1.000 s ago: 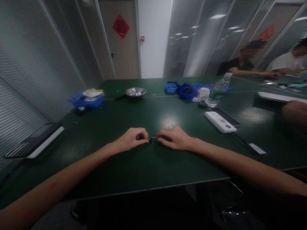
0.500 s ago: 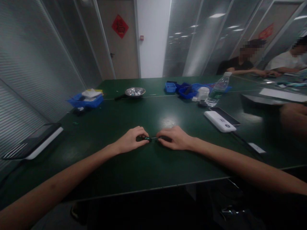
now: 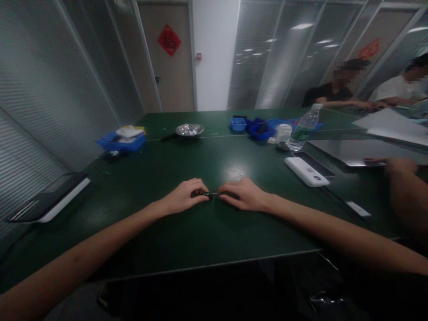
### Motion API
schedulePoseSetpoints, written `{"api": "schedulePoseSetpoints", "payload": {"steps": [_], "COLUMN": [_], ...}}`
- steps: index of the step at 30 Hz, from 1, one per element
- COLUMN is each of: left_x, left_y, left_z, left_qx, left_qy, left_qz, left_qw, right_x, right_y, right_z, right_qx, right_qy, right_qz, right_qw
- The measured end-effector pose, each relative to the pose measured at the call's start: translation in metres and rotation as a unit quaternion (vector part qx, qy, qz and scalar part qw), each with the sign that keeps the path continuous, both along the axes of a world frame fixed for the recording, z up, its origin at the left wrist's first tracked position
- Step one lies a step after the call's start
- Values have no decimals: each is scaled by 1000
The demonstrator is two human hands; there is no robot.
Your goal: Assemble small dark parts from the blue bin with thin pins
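Over the table's near part, my left hand (image 3: 183, 196) is closed on a small dark part with green spots (image 3: 208, 195), pinched at thumb and fingertips. Opposite it, my right hand (image 3: 245, 195) is wrapped around the black handle of what looks like a screwdriver (image 3: 230, 195). Its thin metal shaft runs left across the short gap between my hands to the dark part. Whether the tip sits in the part or only touches it is too small to tell. My fingers hide most of both things.
A white power bank (image 3: 307, 171) lies beside a dark phone (image 3: 314, 163) on the right, near a water bottle (image 3: 304, 128). Farther back are a metal bowl (image 3: 182, 130) and blue bins (image 3: 117, 142). Another person's arm (image 3: 406, 187) reaches over a flat silver laptop (image 3: 351, 149).
My hands keep the same hold, with barely any movement. At the right, the other person's hand has shifted, the silver laptop now lies flatter and nearer, and white sheets behind it have been raised.
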State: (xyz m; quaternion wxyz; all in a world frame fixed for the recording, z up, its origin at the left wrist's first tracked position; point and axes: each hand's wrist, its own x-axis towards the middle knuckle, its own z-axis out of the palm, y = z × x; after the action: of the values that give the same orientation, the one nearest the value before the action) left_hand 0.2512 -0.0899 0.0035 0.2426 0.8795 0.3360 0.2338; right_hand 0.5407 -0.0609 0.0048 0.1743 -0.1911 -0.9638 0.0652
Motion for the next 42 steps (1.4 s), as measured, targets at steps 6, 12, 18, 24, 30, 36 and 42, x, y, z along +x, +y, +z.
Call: {"api": "schedulePoseSetpoints", "payload": {"steps": [6,12,18,24,30,36,42], "left_x": [2,3,4,10,15,12,2], "left_y": [1,2,2,0,-1,-2,2], "left_z": [-2,-4,-3,0,2,3,1], "left_qx": [-4,-4,-15,-37,-41,2,16], "left_qy": [-4,-6,-20,-30,-18,1,6], "left_qz": [-15,-18,-21,-24,-4,11,37], "left_qw": [1000,1000,999,999,999,1000,999], "right_x": [-2,-4,-7,-12,-15,-10,-6], "right_y": [0,-2,-3,-6,-6,-7,-9], "right_z": [0,-1,1,4,-1,0,2], "right_qx": [-6,8,-21,-63,-51,-52,-74], "right_qy": [-13,-19,-21,-24,-21,19,40], "right_qz": [17,21,19,6,-18,-13,-3], "right_qw": [1000,1000,999,998,998,998,996]}}
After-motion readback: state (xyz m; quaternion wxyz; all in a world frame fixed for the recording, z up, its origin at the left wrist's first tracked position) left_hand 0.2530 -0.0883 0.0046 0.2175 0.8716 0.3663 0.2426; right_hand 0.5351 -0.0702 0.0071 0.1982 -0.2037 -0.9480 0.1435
